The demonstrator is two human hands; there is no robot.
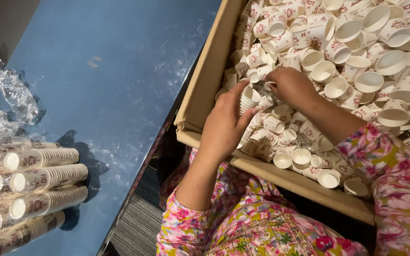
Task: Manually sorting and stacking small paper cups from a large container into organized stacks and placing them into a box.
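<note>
Blue counter [119,76] filled left and centre of frame, surface glossy, scuffed, with pale smears catching overhead light. Small light mark sat upper left of centre. Dark edge of counter ran diagonally toward lower centre. Grey ribbed floor covering [138,223] showed at bottom centre, below that edge. Dim grey-brown patch of floor [1,23] occupied upper left corner.

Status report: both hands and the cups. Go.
Left hand gripping short stack of nested white paper cups. Right hand down among loose white paper cups in cardboard box. Nothing obstructing.
</note>
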